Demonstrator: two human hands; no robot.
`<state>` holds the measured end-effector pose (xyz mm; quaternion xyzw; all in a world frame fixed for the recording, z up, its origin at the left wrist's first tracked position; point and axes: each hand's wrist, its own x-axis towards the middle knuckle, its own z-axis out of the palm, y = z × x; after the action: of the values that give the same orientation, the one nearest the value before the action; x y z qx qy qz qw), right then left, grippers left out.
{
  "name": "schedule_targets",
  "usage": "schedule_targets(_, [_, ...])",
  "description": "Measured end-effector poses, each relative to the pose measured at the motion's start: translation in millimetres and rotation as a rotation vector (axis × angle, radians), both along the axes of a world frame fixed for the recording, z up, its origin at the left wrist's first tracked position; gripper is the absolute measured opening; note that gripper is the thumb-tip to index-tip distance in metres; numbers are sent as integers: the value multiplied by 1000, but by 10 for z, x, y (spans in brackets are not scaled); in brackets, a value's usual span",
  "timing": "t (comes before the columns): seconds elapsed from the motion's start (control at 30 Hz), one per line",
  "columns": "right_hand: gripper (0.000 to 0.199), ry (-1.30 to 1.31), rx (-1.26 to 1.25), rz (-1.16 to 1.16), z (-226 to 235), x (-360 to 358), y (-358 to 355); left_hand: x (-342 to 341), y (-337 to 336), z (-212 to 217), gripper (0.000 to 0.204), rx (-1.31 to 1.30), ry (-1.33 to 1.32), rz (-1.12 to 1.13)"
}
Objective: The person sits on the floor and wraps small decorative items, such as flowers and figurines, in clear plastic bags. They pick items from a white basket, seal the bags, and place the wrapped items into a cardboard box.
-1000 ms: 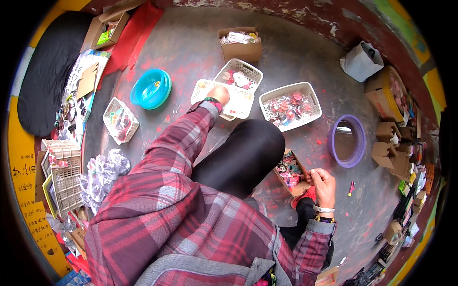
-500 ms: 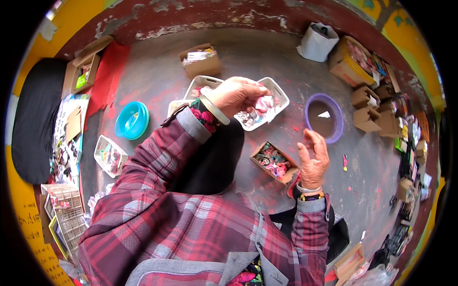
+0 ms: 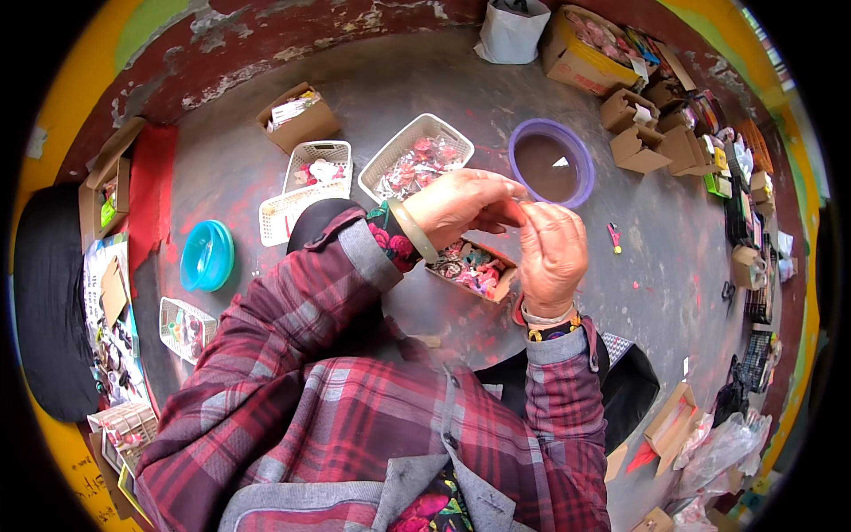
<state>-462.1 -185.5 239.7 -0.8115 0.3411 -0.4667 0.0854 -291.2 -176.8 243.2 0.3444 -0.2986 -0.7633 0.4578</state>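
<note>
**Both hands joined over a small box of trinkets, floor work area seen from above**

The left hand (image 3: 456, 202) and right hand (image 3: 551, 253) meet fingertip to fingertip above the small cardboard box (image 3: 474, 268) of mixed pink and dark pieces, which sits on the grey floor (image 3: 656, 239) just in front of the person's knee. The fingers of both hands are curled and pinched together, apparently on something small; the item itself is too small to make out. Judging from this, a piece is being handled in the air and has not been set down in any container.

Beyond the hands stand a white basket (image 3: 417, 160) full of pink pieces, a second white basket (image 3: 310, 173) nearer the far left, and a purple-rimmed round bowl (image 3: 551, 162) towards the far right. A turquoise bowl (image 3: 206, 255) lies by the left edge of the floor. Cardboard boxes (image 3: 638, 133) crowd the right edge. Nothing stands between the hands and the small box.
</note>
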Motion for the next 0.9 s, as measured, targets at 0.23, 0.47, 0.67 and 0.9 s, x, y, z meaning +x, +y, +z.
schedule_targets(0.23, [19,-875,1055,55,-47,-141,-120,38,-176,-95,36,-108,-308,115])
schedule_targets(0.47, [21,-984,1236,57,-102,-134,-136,-48,-155,-65,25,-81,-370,111])
schedule_targets(0.67, [20,-858,1115,-49,-112,-128,-143,-153,-171,-334,18,-92,-456,316])
schedule_targets(0.9, [22,-37,165,-215,-155,-34,-136,-467,28,-323,32,-378,-250,136])
